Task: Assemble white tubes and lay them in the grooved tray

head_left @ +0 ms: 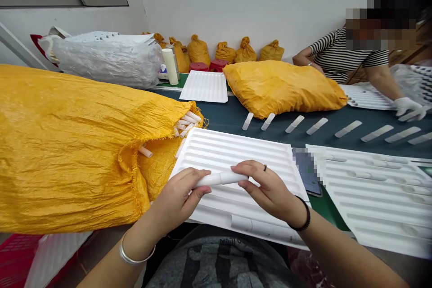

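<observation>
The only lettering in view is a short dark print on the grey shirt [216,256] at the bottom edge. It stands upside down to the camera and is too small and creased to read. The phone [308,175] beside the white tray [236,148] has a blurred screen. The yellow sack [67,144] and the white tube [221,178] show no legible marking.

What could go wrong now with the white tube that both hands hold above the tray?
1. Only the fingertips of the left hand and right hand pinch the white tube; it could slip and fall past the tray.
2. Loose tubes stick out of the open yellow sack beside the tray; they might spill out.
</observation>
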Available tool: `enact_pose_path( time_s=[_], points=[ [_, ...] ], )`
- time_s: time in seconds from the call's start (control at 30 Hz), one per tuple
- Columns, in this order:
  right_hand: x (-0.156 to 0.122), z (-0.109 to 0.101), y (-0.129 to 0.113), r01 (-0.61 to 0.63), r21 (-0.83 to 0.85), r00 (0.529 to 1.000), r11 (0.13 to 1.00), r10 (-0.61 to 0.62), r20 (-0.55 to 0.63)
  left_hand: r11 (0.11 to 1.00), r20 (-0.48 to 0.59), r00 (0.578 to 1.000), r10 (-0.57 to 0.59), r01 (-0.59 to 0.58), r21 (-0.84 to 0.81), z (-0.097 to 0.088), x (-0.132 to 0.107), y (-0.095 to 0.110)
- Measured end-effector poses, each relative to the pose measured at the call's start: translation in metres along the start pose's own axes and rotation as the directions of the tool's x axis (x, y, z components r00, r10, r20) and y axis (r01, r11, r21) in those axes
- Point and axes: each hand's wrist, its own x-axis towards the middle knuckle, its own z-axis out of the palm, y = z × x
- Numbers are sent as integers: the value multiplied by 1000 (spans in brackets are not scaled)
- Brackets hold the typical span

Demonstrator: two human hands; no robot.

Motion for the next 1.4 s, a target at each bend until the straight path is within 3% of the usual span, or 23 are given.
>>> enact_pose_path(
  time_s=[0.17,0.4,0.63,0.7,0.77,0.83,0.9,0.97,1.03,1.1,1.2,1.27,1.4],
  points=[
    [0,1,1,-50,31,998,998,50,-25,979,-113,981,155,-138,150,5,-1,2],
    [3,2,0,-242,79,970,967,239,49,928,-140,949,282,-232,293,7,-2,-3],
    [5,12,-13,-103,116,995,988,101,25,951,-166,957,240,-197,240,18,-4,12],
    [9,16,-16,-86,81,992,993,78,97,950,-158,958,241,-199,241,21,-6,12],
    [21,20,-8,-60,-43,960,997,69,272,930,-65,958,279,-252,267,19,-6,0],
    [44,25,12,-73,-261,913,962,170,371,922,2,975,223,-212,323,11,-2,-28],
    [75,27,46,-227,-483,886,845,385,257,910,-59,998,-23,45,411,-6,4,-69],
    [106,25,86,-463,-560,812,687,583,44,771,-121,928,-352,361,525,-28,9,-112],
    [130,20,124,-570,-565,742,597,670,-40,707,-131,892,-433,426,564,-49,11,-149],
    [143,14,154,-631,-562,673,534,737,-56,677,-131,875,-467,448,584,-63,11,-172],
    [150,6,175,-674,-568,586,472,810,-23,685,-109,873,-475,445,577,-70,11,-183],
    [148,-1,174,-671,-583,559,459,829,8,726,-87,889,-449,420,544,-69,12,-178],
    [123,-17,133,-617,-624,577,480,815,57,816,-130,926,-354,373,442,-59,15,-148]
  ],
)
